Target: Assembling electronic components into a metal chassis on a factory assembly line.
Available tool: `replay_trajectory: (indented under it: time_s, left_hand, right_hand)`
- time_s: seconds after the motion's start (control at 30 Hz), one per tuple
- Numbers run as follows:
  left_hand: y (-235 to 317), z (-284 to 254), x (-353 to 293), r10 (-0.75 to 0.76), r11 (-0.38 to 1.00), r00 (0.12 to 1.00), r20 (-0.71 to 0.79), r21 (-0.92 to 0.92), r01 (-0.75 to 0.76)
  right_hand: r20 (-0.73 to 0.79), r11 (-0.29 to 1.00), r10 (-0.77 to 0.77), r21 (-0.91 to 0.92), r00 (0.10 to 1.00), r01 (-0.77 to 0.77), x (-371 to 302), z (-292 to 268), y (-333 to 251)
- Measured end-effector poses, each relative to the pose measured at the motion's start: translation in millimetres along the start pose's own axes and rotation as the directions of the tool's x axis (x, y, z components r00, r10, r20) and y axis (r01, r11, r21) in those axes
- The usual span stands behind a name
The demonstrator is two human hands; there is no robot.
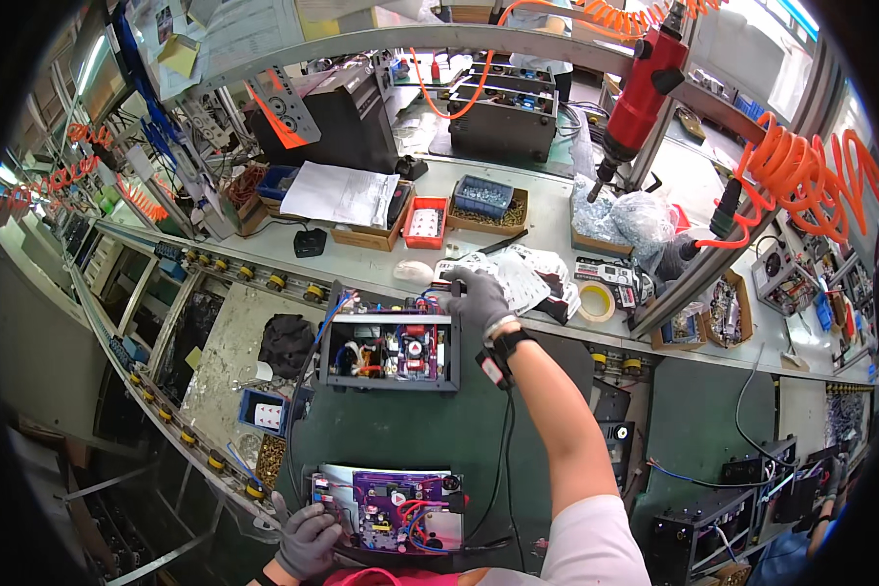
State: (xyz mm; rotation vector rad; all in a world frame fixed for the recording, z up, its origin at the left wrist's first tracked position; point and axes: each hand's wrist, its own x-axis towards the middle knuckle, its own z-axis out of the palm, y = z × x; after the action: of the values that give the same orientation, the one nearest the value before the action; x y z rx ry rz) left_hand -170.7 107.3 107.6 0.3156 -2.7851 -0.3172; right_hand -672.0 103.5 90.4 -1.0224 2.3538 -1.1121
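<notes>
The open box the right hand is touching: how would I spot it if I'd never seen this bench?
Find the dark green mat in the middle of the long workbench. At its far edge sits an open black metal box, wiring and red parts showing, the gloved right hand on its far right corner. Unlike the purple circuit board by the left hand, it has raised black walls.

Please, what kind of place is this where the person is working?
Most likely an electronics assembly line in a factory. An open metal chassis with wiring sits on a roller conveyor, a red power screwdriver hangs from above on orange coiled hoses, and the gloved right hand touches the chassis.
</notes>
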Motion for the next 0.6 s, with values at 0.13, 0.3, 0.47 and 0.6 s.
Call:
replay_trajectory:
  time_s: [0.13,0.3,0.47,0.6]
  left_hand:
    - [5.6,-19.8,16.5,0.128,0.985,0.991,0.046,0.106,-0.133]
    - [-7.7,-37.7,24.1,0.375,0.926,0.919,0.119,0.001,-0.378]
    - [-15.1,-62.9,98.9,0.524,0.851,0.844,0.111,-0.117,-0.512]
    - [-7.9,-44.7,113.6,0.521,0.848,0.771,0.365,-0.122,-0.516]
  right_hand:
    - [-0.136,0.950,-0.305,-0.116,0.942,0.291,-78.4,-3.1,-14.6]
    - [-0.016,0.927,-0.340,0.166,0.940,0.337,-219.0,-9.8,-33.6]
    - [-0.305,0.952,-0.282,0.024,0.909,0.304,-300.9,-4.5,-23.1]
    - [-0.573,0.953,0.251,0.288,0.780,-0.095,-366.1,0.3,35.3]
